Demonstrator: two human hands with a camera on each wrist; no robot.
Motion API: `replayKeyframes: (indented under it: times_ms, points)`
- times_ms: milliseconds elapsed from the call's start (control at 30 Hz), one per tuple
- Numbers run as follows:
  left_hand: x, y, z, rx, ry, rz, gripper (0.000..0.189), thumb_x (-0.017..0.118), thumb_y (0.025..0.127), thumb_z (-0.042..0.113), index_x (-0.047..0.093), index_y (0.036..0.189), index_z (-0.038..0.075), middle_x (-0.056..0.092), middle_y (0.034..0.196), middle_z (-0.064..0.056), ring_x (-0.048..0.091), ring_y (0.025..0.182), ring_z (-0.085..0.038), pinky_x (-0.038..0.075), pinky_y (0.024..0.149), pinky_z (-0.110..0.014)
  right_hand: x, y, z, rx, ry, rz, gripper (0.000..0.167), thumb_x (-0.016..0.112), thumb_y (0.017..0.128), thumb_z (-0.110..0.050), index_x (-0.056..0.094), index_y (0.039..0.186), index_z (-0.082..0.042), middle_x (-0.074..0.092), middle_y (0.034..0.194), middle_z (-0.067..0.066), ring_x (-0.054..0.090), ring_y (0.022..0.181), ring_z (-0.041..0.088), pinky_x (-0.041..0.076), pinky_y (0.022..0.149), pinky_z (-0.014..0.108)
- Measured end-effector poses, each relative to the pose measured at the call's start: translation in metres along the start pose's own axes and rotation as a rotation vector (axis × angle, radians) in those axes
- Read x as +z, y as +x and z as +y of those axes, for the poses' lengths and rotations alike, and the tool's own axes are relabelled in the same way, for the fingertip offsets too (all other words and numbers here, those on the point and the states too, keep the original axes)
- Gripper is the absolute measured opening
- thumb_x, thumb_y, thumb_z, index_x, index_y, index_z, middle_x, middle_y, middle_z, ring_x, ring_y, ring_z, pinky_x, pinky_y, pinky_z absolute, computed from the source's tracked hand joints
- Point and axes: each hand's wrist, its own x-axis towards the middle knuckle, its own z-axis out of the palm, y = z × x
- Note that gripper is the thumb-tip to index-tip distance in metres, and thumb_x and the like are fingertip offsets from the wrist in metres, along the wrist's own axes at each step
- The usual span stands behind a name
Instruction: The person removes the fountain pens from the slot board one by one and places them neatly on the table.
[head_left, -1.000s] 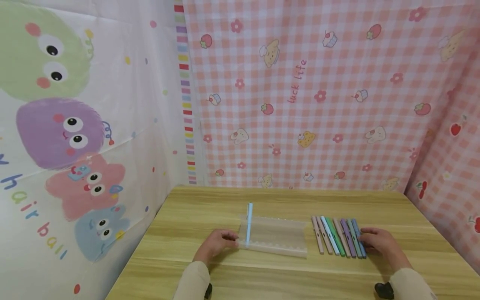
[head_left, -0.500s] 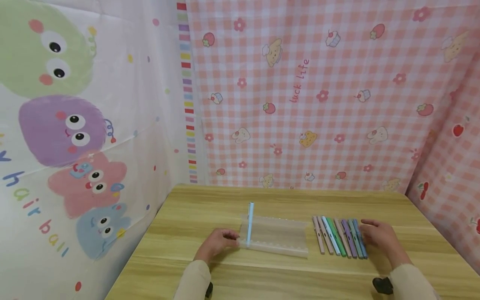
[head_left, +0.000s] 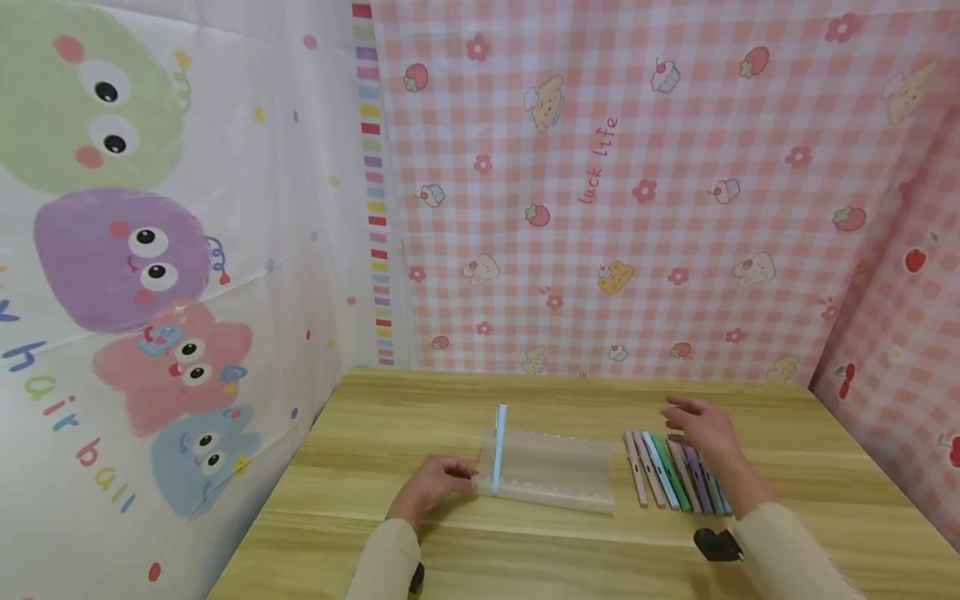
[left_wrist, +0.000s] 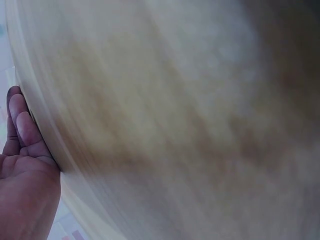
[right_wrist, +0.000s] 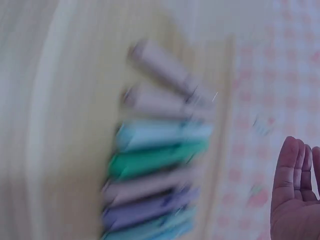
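A clear plastic pen sleeve [head_left: 555,468] with a scalloped edge lies on the table. One light blue pen [head_left: 498,446] stands across its left end, its cap end sticking out past the far edge. My left hand [head_left: 437,486] pinches the sleeve's near left corner; in the left wrist view that hand [left_wrist: 27,165] shows only palm and fingers, the grip hidden. Right of the sleeve lies a row of capped pens [head_left: 660,471] in pinkish, light blue, green, purple and blue. Over the row's far right end hovers my right hand [head_left: 705,433], fingers loosely extended and holding nothing, partly hiding the blue pens.
The wood-grain table [head_left: 555,558] reaches back to a pink checked curtain [head_left: 585,208]. A white cartoon-print sheet [head_left: 300,275] hangs at the left. Dark wrist straps [head_left: 717,545] show below the sleeves.
My right hand has left the right side of the pen row and moved up and left over its far end. The left hand, sleeve and pens stay as they were.
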Motion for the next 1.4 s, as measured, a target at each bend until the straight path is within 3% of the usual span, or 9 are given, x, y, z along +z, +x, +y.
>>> replayKeyframes:
  times_ms: [300,600,833,1100,1400]
  points:
    - [-0.001,0.000,0.001,0.011,0.008,0.004,0.016,0.076,0.088,0.010,0.073,0.103,0.005,0.067,0.098,-0.001,0.059,0.092,-0.016,0.047,0.087,-0.040,0.053,-0.006,-0.045,-0.086,0.104,-0.025,0.051,0.057,0.102,-0.024,0.044,0.147,-0.003,0.051,0.137,0.020,0.054,0.119,0.032,0.053,0.089,0.035]
    - [-0.003,0.000,0.003,0.007,0.019,0.006,0.015,0.075,0.088,0.010,0.073,0.102,0.005,0.067,0.097,0.000,0.058,0.092,-0.016,0.047,0.086,-0.039,0.106,-0.018,-0.057,-0.137,0.155,-0.027,0.043,0.064,0.098,-0.021,0.056,0.136,0.000,0.061,0.121,0.017,0.060,0.110,0.031,0.055,0.084,0.033]
    - [-0.002,-0.001,0.003,0.012,0.014,0.010,0.016,0.076,0.087,0.009,0.073,0.102,0.004,0.067,0.097,-0.002,0.059,0.091,-0.016,0.048,0.086,-0.038,0.151,-0.031,-0.047,-0.123,0.185,-0.061,0.036,0.068,0.095,-0.016,0.064,0.128,-0.001,0.065,0.115,0.014,0.063,0.107,0.031,0.056,0.081,0.034]
    - [-0.001,-0.002,0.003,0.015,-0.010,0.001,0.018,0.075,0.087,0.008,0.072,0.104,0.003,0.067,0.098,-0.003,0.059,0.092,-0.017,0.048,0.086,-0.040,0.189,-0.040,-0.024,-0.125,0.165,-0.079,0.029,0.070,0.093,-0.012,0.068,0.120,0.000,0.067,0.107,0.011,0.064,0.095,0.021,0.057,0.078,0.034]
    - [-0.002,0.001,0.003,-0.005,0.011,0.007,0.018,0.077,0.087,0.011,0.074,0.103,0.005,0.068,0.097,0.000,0.059,0.092,-0.015,0.048,0.087,-0.040,0.221,-0.046,-0.008,-0.164,0.139,-0.045,0.031,0.070,0.089,-0.003,0.066,0.118,0.008,0.067,0.108,0.022,0.064,0.091,0.021,0.055,0.073,0.029]
